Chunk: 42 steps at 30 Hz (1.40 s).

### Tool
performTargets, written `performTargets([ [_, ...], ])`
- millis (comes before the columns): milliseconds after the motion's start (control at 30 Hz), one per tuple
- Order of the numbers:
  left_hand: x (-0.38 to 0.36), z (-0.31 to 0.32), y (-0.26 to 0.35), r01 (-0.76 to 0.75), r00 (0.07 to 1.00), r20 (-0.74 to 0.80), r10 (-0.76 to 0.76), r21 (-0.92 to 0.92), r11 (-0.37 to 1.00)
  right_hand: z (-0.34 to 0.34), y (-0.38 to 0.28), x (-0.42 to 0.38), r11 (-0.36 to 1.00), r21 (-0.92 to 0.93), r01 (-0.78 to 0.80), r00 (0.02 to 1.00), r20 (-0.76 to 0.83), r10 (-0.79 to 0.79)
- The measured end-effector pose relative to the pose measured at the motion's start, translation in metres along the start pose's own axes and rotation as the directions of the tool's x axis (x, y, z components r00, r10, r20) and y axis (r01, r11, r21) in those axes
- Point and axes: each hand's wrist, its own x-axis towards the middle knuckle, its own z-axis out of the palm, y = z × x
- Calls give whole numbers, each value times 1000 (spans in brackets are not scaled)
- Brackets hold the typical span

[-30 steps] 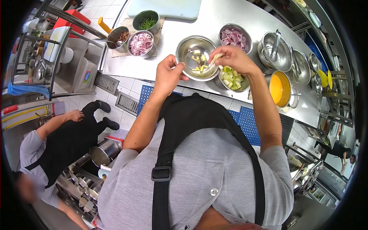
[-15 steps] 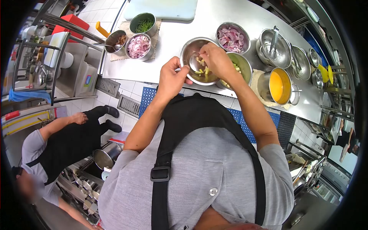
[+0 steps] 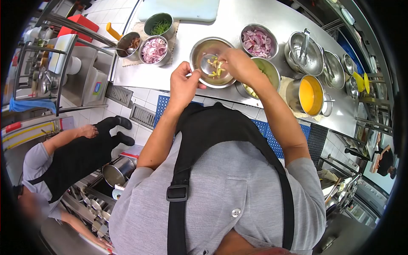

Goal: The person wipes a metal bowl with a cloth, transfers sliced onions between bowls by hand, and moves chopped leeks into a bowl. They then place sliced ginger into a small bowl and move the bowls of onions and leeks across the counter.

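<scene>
A wide metal bowl [image 3: 199,47] holds several pale yellow-green cut pieces [image 3: 217,71]. My left hand [image 3: 183,85] pinches the bowl's left rim between thumb and fingers. Over the bowl's right side is my right hand [image 3: 238,64], its fingers bunched together at the pieces; whatever they hold is too small to name. Partly under my right forearm stands a second bowl [image 3: 272,73] with green and pale pieces in it. Behind it, a metal bowl of sliced red onion [image 3: 256,43] stands apart from my hands.
Bowls of sliced onion [image 3: 154,51], green herbs [image 3: 160,27] and brown pieces [image 3: 128,45] stand left on a cloth. A pot of orange liquid [image 3: 309,97] and strainers [image 3: 307,53] are right. A white board [image 3: 178,9] lies behind. A co-worker [image 3: 72,157] is at left.
The wide bowl and my left hand have shifted left, away from the red onion bowl. My right hand has moved slightly and more cut pieces show in the bowl.
</scene>
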Motion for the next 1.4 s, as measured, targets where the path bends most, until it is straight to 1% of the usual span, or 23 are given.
performTargets([
  [67,-1,2,1,-15,1000,10,15,12,1000,-1,-7,1,995,-99,11,996,94,-2],
  [167,0,1,0,-14,1000,14,14,-7,1000,3,-6,1,990,-139,39,991,129,-21],
  [267,0,0,-2,2,1000,10,-2,-12,1000,4,-8,1,993,-120,18,993,120,-3],
  [367,1,-3,-7,8,1000,-14,-8,-42,999,-9,-11,4,986,164,-21,998,54,12],
  [467,6,-10,-5,-55,984,-172,51,-18,998,-23,-6,7,944,330,-27,993,-103,64],
  [500,9,-17,-6,-121,971,-214,105,-64,991,-28,2,9,950,308,-45,996,-60,67],
  [600,16,-35,-5,-158,946,-301,116,-116,981,-17,21,8,968,239,-77,996,61,64],
  [633,18,-37,-4,-170,943,-309,127,-117,979,-10,23,5,985,167,-44,995,94,28],
  [733,19,-40,0,-166,943,-307,124,-115,979,-4,17,-3,999,25,33,994,101,-35],
  [767,18,-40,0,-174,943,-307,131,-118,978,-5,14,-6,1000,-25,5,996,85,-2],
  [867,17,-36,-1,-179,944,-303,134,-127,976,2,17,-2,998,-51,-24,983,178,33],
  [967,18,-33,-5,-168,946,-301,116,-152,974,16,6,-4,997,-68,40,986,165,-28],
  [1067,20,-30,-6,-171,946,-307,102,-210,963,6,-5,-5,993,110,-38,989,143,22],
  [1133,20,-30,-6,-156,949,-304,79,-236,959,-1,1,-7,978,209,9,995,98,-30],
  [1167,21,-30,-7,-122,954,-300,26,-307,944,-5,4,-9,966,256,32,996,76,-53],
  [1233,23,-33,-11,-55,956,-281,-80,-442,895,-16,4,-13,958,277,-79,997,29,74],
  [1267,25,-36,-20,-18,963,-245,-110,-467,884,-21,4,-15,948,290,-132,991,7,136],
  [1300,25,-35,-25,20,968,-210,-141,-491,871,-25,6,-15,969,227,-97,992,-53,111],
  [1333,26,-36,-30,57,971,-172,-167,-512,857,-28,7,-16,962,253,-103,988,-87,129],
  [1367,26,-33,-36,68,964,-185,-190,-518,852,-31,8,-18,954,280,-109,982,-121,147],
  [1400,24,-27,-37,74,969,-168,-181,-503,861,-32,9,-20,945,308,-115,973,-155,169],
])
